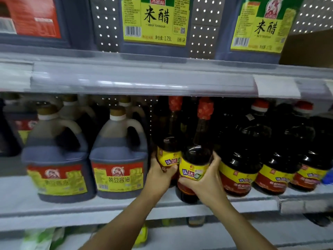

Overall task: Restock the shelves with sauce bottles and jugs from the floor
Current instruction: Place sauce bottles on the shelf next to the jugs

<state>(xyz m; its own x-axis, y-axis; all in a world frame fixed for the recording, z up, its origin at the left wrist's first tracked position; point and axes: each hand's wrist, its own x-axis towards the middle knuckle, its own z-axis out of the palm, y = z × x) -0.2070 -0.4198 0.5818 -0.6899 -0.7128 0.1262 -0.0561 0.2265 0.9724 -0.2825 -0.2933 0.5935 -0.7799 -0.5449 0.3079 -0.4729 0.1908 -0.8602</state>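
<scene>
Right hand [207, 184] grips front bottle [195, 159]; left hand [159, 175] grips rear bottle [168, 152].

Jug label [155, 20]: "RICE VINEGAR", "1.75L".

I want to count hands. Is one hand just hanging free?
No, the left hand grips one sauce bottle and the right hand grips another bottle.

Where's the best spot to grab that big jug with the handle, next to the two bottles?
Probably the looped handle on the soy sauce jug, reached from the front. It arches from neck to shoulder on the jug's right, with an open gap for fingers.
</scene>
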